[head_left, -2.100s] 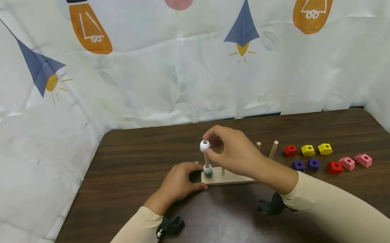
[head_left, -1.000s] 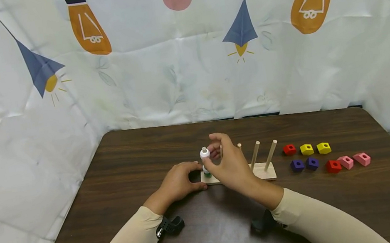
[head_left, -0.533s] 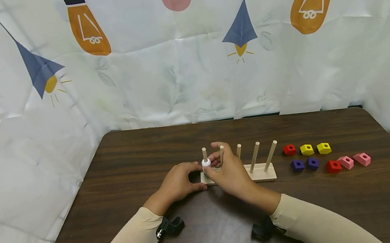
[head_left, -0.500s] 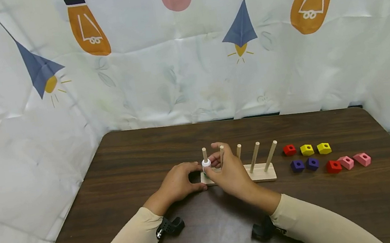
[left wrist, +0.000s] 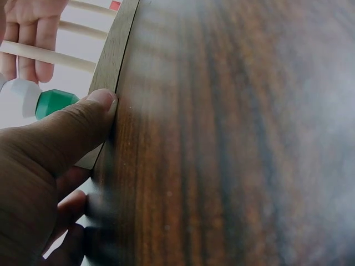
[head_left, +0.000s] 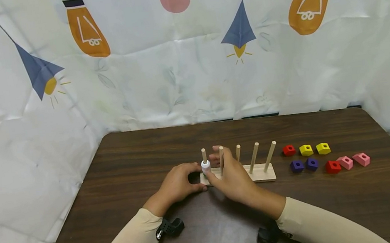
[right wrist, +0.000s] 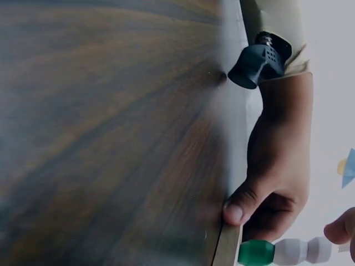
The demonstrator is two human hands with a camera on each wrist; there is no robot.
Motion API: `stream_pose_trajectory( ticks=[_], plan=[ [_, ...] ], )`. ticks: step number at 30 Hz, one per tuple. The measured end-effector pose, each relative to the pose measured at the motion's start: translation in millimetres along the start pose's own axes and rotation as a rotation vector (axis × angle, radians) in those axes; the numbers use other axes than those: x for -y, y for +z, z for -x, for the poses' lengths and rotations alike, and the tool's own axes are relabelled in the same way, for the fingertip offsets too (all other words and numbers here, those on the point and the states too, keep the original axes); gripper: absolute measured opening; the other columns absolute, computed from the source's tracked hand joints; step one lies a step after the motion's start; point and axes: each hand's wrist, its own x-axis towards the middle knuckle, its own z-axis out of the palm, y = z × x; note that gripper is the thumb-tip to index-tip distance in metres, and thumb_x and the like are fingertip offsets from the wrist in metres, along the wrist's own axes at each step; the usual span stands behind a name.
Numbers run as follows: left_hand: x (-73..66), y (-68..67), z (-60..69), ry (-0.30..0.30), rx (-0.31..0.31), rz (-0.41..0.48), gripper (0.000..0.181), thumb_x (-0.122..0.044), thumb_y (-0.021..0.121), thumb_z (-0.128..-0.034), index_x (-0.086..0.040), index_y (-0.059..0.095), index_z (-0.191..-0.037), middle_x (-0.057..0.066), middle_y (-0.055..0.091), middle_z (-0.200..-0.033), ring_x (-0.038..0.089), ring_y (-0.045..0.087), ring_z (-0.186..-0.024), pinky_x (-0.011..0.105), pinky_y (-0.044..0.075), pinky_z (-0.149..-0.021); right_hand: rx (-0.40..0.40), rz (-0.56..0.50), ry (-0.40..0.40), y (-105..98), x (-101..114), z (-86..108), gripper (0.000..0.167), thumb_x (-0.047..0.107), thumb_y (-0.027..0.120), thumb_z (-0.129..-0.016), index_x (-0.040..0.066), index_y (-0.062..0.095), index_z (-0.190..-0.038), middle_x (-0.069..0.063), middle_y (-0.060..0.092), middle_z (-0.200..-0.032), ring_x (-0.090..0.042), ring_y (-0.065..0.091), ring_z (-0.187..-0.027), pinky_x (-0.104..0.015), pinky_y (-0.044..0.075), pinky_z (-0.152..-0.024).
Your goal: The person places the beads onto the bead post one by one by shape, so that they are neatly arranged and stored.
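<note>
A wooden base carries several upright pegs. My left hand pinches its left end, the thumb on the near edge. On the leftmost peg a green bead sits lowest, with two white beads stacked over it. My right hand is just right of this stack, its fingers loosely extended behind the pegs. Its thumb tip lies close to the upper white bead; whether it touches I cannot tell. No bead is gripped in that hand.
To the right of the base lie loose blocks with holes: red, yellow, purple, another red and pink. All rest on the dark wooden table. A printed curtain hangs behind it.
The right hand held a white bead at the peg's top, lowered it down the peg onto the other beads, and its fingers have loosened from it. The left hand has stayed on the base.
</note>
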Motion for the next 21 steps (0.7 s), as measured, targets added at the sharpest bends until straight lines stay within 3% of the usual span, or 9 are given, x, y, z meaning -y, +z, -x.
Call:
stream_pose_trajectory(
  ticks=[7, 15, 18, 21],
  plan=[
    [-1.0, 0.0, 0.0, -0.003, 0.004, -0.002, 0.048, -0.034, 0.092, -0.0763, -0.019, 0.076, -0.118, 0.002, 0.071, -0.126, 0.027, 0.061, -0.125, 0.049, 0.047, -0.105, 0.080, 0.082, 0.009, -13, 2, 10.1, 0.062, 0.009, 0.075, -0.091, -0.001, 0.043, -0.143, -0.017, 0.054, -0.147, -0.029, 0.062, -0.124, -0.047, 0.051, -0.101],
    [-1.3, -0.2, 0.4, -0.003, 0.002, -0.010, 0.048, -0.035, 0.092, -0.0763, -0.018, 0.076, -0.118, 0.001, 0.071, -0.124, 0.026, 0.062, -0.124, 0.047, 0.047, -0.105, 0.206, 0.169, 0.019, -37, -2, 24.8, 0.071, 0.012, 0.073, -0.094, 0.001, 0.036, -0.153, -0.019, 0.063, -0.135, -0.031, 0.069, -0.112, -0.045, 0.057, -0.093],
    [-2.1, -0.7, 0.3, -0.010, 0.009, -0.008, 0.048, -0.035, 0.092, -0.0769, -0.017, 0.076, -0.118, 0.001, 0.071, -0.124, 0.026, 0.061, -0.125, 0.047, 0.047, -0.106, 0.250, 0.187, -0.013, -48, -9, 28.8, 0.064, 0.012, 0.072, -0.094, 0.001, 0.042, -0.150, -0.016, 0.066, -0.130, -0.029, 0.070, -0.110, -0.044, 0.057, -0.092],
    [-3.2, -1.3, 0.1, -0.018, 0.014, -0.008, 0.048, -0.036, 0.092, -0.0773, -0.018, 0.076, -0.119, 0.000, 0.071, -0.125, 0.026, 0.060, -0.127, 0.048, 0.046, -0.107, 0.258, 0.212, -0.070, -60, -18, 32.7, 0.046, 0.009, 0.073, -0.094, 0.001, 0.056, -0.136, -0.011, 0.069, -0.123, -0.025, 0.070, -0.104, -0.042, 0.058, -0.088]
  ],
)
